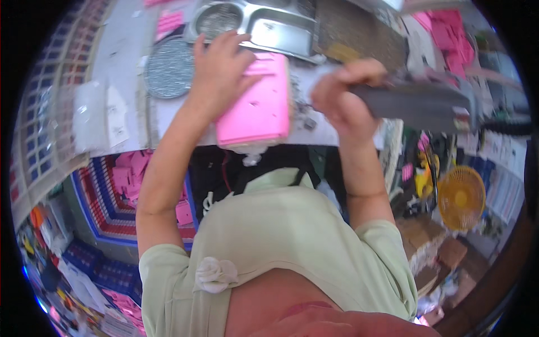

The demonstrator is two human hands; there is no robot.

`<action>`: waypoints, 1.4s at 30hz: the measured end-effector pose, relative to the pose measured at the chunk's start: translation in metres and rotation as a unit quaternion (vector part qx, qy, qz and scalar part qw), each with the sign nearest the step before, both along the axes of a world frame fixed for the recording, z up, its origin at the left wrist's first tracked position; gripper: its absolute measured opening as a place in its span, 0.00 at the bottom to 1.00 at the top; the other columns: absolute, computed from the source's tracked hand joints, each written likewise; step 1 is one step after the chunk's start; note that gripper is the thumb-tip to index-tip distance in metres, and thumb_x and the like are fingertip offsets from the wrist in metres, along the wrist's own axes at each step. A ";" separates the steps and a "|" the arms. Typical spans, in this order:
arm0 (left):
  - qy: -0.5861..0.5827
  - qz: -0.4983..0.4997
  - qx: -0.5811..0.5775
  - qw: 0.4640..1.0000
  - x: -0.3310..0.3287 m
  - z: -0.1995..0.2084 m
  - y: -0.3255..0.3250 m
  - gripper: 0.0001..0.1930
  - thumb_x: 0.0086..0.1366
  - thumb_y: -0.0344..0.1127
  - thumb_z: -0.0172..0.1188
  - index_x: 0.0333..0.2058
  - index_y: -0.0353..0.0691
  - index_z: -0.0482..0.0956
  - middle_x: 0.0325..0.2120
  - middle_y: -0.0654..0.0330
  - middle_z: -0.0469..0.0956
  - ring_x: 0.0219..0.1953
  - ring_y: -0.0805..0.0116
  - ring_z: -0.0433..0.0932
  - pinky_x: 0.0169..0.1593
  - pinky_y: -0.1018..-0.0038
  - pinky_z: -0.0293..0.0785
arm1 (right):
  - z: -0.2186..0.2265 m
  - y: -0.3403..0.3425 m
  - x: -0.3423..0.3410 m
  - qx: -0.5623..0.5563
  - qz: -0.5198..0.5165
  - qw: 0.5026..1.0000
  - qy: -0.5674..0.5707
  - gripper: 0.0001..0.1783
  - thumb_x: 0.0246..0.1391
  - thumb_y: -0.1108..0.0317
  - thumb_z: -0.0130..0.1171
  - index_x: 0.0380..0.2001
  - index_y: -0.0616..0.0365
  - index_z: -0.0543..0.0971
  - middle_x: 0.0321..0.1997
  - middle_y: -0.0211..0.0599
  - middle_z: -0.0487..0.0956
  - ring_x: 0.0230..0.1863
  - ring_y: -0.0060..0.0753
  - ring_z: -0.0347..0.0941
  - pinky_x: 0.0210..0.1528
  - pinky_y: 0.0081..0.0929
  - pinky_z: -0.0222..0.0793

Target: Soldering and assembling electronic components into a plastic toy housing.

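Note:
A flat pink plastic part (255, 115) with small holes lies on a pale block at the table's front edge. My left hand (222, 70) rests over its upper left side, fingers spread, thumb along the pink surface. Whether its fingertips pinch anything small is not clear. To the right of the part, my right hand (351, 98) is wrapped round the end of a dark grey electric screwdriver (412, 106), held sideways with a black coiled cord at its far end. Motion blurs this hand, and the tool's tip is hard to make out.
A round dish (168, 67) of small metal pieces sits left of my left hand. Behind stands a metal compartment tray (281, 33) with small parts. Pink pieces fill a blue-edged crate (95, 219) below left. A yellow fan (461, 197) stands at right.

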State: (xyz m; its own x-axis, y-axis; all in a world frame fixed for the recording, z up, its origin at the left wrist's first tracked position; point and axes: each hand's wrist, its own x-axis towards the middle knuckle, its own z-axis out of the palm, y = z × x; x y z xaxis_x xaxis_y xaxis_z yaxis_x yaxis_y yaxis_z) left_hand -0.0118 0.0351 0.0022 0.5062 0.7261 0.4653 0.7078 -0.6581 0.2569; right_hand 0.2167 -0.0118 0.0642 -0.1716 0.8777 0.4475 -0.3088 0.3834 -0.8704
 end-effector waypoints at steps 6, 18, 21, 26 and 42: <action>-0.320 0.184 -0.010 0.929 -0.132 -0.015 -0.099 0.17 0.62 0.30 0.65 0.49 0.35 0.73 0.57 0.44 0.72 0.60 0.51 0.72 0.62 0.60 0.69 | 0.016 0.002 0.031 0.023 0.007 0.997 0.070 0.21 0.58 0.61 0.65 0.47 0.59 0.69 0.18 0.26 0.67 0.18 0.24 0.64 0.25 0.29 0.63; -0.657 0.626 -0.338 0.249 -0.240 -0.262 -0.345 0.30 0.70 0.46 0.60 0.65 0.41 0.61 0.52 0.53 0.74 0.54 0.56 0.77 0.52 0.59 0.78 | 0.000 0.034 -0.017 -0.027 0.065 0.994 0.083 0.18 0.59 0.65 0.63 0.46 0.60 0.69 0.18 0.27 0.65 0.17 0.22 0.60 0.24 0.26 0.60; -0.450 0.476 -0.124 0.746 -0.216 -0.134 -0.222 0.16 0.68 0.28 0.61 0.53 0.32 0.76 0.51 0.53 0.75 0.53 0.65 0.76 0.54 0.75 0.73 | 0.004 0.036 -0.016 -0.033 0.056 0.995 0.078 0.18 0.59 0.66 0.63 0.47 0.59 0.69 0.18 0.27 0.66 0.17 0.21 0.60 0.22 0.24 0.58; -0.089 0.262 0.306 0.911 -0.229 0.147 -0.071 0.14 0.57 0.23 0.65 0.44 0.34 0.82 0.46 0.51 0.83 0.49 0.54 0.81 0.55 0.62 0.74 | 0.006 0.035 0.003 -0.059 -0.016 0.998 0.014 0.22 0.58 0.62 0.63 0.51 0.58 0.70 0.20 0.25 0.64 0.19 0.18 0.58 0.22 0.21 0.55; 0.522 0.509 0.064 0.681 -0.416 0.397 0.218 0.57 0.43 0.46 0.81 0.71 0.50 0.57 0.71 0.54 0.55 0.70 0.48 0.59 0.66 0.39 0.63 | 0.026 0.085 0.022 -0.086 -0.105 0.990 -0.035 0.26 0.55 0.59 0.70 0.48 0.58 0.69 0.20 0.28 0.68 0.17 0.20 0.62 0.22 0.20 0.59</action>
